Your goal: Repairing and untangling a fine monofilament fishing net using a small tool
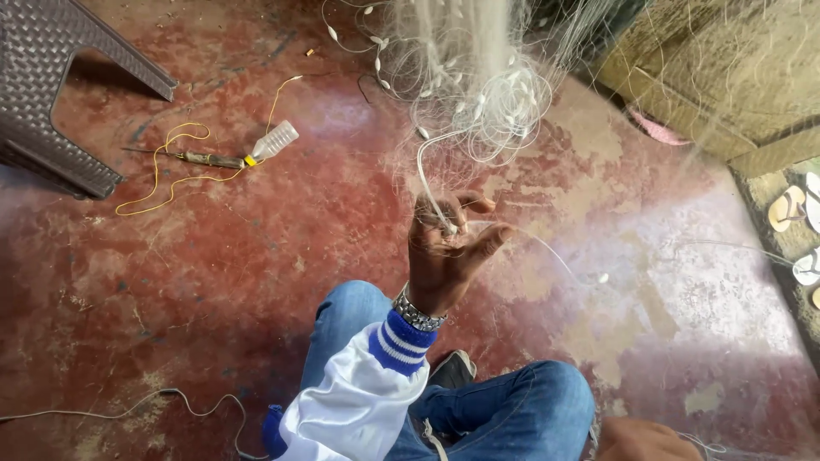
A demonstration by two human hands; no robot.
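Two hands at work: right hand [639, 440] low at frame edge, grip unclear, thin line trailing from it. Left hand [448, 256] raised, grip pinched on white cord [427, 183] of fishing net [478, 77]. Cord running up and away from grip into pale, tangled mesh with small floats. Beyond left, plastic bottle [275, 140].

Worn red concrete floor [256, 248], pale scuffed patches, 1 small clear plastic bottle [275, 139] lying beside a stick tool [201, 158], looped yellow cord [171, 171], brown plastic stool [51, 85], sandals [790, 209] at right edge
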